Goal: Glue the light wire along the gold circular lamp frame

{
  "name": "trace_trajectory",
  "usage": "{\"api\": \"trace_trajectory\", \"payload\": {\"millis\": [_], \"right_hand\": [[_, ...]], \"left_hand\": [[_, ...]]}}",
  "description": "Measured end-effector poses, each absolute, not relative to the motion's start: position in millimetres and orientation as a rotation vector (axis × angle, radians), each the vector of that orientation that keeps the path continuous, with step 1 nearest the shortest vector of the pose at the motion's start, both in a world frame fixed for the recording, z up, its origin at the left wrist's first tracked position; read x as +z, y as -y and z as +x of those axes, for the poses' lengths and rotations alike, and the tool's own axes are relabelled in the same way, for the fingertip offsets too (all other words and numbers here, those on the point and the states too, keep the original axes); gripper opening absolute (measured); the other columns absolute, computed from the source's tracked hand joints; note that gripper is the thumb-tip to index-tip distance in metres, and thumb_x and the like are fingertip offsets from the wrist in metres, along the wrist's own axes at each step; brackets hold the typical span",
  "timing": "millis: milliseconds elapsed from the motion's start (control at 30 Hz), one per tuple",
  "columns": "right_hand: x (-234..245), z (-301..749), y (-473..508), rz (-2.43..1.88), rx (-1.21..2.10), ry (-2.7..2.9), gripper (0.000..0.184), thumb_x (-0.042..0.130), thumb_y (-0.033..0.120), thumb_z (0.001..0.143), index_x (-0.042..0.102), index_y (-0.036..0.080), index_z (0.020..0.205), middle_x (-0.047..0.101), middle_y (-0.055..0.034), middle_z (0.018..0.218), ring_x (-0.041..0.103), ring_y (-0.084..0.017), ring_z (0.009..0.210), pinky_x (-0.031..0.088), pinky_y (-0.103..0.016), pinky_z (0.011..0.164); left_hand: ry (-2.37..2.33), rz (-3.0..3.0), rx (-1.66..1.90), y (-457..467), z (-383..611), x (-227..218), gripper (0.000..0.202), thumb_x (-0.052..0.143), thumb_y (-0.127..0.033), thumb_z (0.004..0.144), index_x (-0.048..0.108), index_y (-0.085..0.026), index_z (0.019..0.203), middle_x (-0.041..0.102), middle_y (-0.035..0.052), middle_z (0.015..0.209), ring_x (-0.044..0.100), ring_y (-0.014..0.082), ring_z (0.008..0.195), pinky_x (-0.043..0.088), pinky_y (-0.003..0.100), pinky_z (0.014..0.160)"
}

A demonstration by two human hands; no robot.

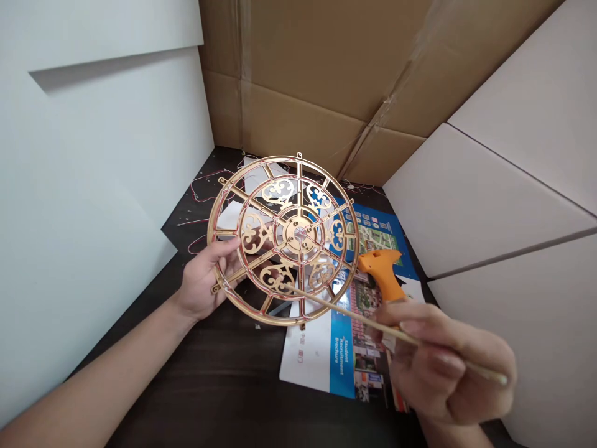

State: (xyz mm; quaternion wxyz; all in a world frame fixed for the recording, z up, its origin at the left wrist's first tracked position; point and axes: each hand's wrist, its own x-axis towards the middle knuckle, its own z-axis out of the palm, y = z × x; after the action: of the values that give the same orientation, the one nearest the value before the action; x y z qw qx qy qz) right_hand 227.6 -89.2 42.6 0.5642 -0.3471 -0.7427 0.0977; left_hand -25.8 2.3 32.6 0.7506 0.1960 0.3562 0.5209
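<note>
**Gold openwork wheel frame (296, 233) gripped in the left hand (205, 280), thin wooden stick (354, 315) in the right hand (438, 367)**

The frame's round face tilts toward the camera above the middle of the dark surface (233, 373), with the left hand clamped on its lower-left rim. The right hand pinches the stick, which points up-left, its tip over the frame's lower part. An orange glue gun (382, 270) sits on a brochure (342, 367) near the surface's right edge, beside white panels (513, 174), with cardboard (308, 68) behind.
</note>
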Motion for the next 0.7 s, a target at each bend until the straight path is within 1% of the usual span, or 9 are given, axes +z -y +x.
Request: {"api": "trace_trajectory", "payload": {"millis": [67,133,167,233,333,400,500,600,700], "right_hand": [[42,225,83,-0.705,0.155,1.699,0.016,0.049,0.009,0.100,0.064,0.010,0.107,0.065,-0.0071,0.085,0.065,-0.015,0.067,0.055,-0.028,0.051],[42,225,77,-0.632,0.102,1.661,0.016,0.052,0.005,0.099,0.064,0.009,0.108,0.064,-0.0064,0.087,0.064,-0.013,0.068,0.053,-0.027,0.050],[42,225,75,-0.613,0.097,1.647,0.014,0.053,0.006,0.100,0.065,0.009,0.106,0.065,-0.0053,0.088,0.064,-0.012,0.067,0.052,-0.026,0.049],[44,225,73,-0.617,0.112,1.605,0.014,0.053,0.013,0.104,0.067,0.013,0.102,0.063,-0.0014,0.081,0.062,-0.011,0.065,0.050,-0.025,0.048],[46,223,73,-0.642,0.125,1.514,0.019,0.052,0.021,0.106,0.070,0.018,0.102,0.060,0.0010,0.076,0.060,-0.009,0.062,0.048,-0.022,0.046],[47,221,73,-0.621,0.178,1.467,0.022,0.050,0.020,0.106,0.071,0.017,0.102,0.059,0.0000,0.078,0.061,-0.010,0.062,0.048,-0.023,0.043],[46,218,72,-0.584,0.255,1.455,0.026,0.046,0.017,0.106,0.072,0.014,0.100,0.058,-0.0015,0.080,0.063,-0.013,0.065,0.050,-0.026,0.042],[44,218,71,-0.526,0.267,1.553,0.030,0.043,0.015,0.106,0.071,0.019,0.116,0.060,-0.0014,0.084,0.063,-0.013,0.068,0.050,-0.028,0.045],[42,220,70,-0.471,0.234,1.657,0.039,0.039,0.012,0.106,0.064,0.025,0.134,0.061,-0.0012,0.089,0.063,-0.013,0.070,0.051,-0.030,0.048]], "left_hand": [[-0.789,0.401,1.146,-3,-26,33,0.051,0.058,-0.014,0.078,0.035,-0.018,0.032,0.063,0.0034,0.048,0.067,0.0135,0.049,0.061,0.019,0.068],[-0.822,0.361,1.152,-3,-25,35,0.053,0.053,-0.012,0.082,0.035,-0.018,0.032,0.063,0.0042,0.047,0.066,0.0127,0.048,0.061,0.020,0.072],[-0.843,0.336,1.153,-3,-25,36,0.054,0.050,-0.011,0.083,0.036,-0.018,0.032,0.062,0.0046,0.046,0.067,0.0134,0.049,0.061,0.021,0.074],[-0.886,0.285,1.156,-3,-24,39,0.051,0.046,-0.010,0.086,0.045,-0.018,0.036,0.059,0.0048,0.044,0.071,0.0168,0.059,0.062,0.025,0.081],[-0.944,0.216,1.146,-2,-22,44,0.043,0.044,-0.010,0.089,0.062,-0.017,0.050,0.055,0.0042,0.041,0.076,0.0219,0.077,0.061,0.030,0.089],[-0.969,0.191,1.146,-1,-21,47,0.041,0.045,-0.010,0.090,0.064,-0.016,0.054,0.058,0.0049,0.044,0.076,0.0230,0.082,0.060,0.031,0.092],[-0.989,0.172,1.161,0,-20,49,0.043,0.043,-0.009,0.092,0.062,-0.015,0.054,0.060,0.0055,0.046,0.076,0.0225,0.082,0.060,0.029,0.092],[-1.000,0.181,1.158,0,-20,49,0.043,0.042,-0.010,0.094,0.066,-0.014,0.059,0.060,0.0052,0.047,0.076,0.0217,0.080,0.061,0.027,0.089],[-1.017,0.193,1.154,1,-21,48,0.040,0.041,-0.011,0.095,0.071,-0.012,0.068,0.066,0.0061,0.055,0.076,0.0210,0.079,0.062,0.027,0.086]]}}
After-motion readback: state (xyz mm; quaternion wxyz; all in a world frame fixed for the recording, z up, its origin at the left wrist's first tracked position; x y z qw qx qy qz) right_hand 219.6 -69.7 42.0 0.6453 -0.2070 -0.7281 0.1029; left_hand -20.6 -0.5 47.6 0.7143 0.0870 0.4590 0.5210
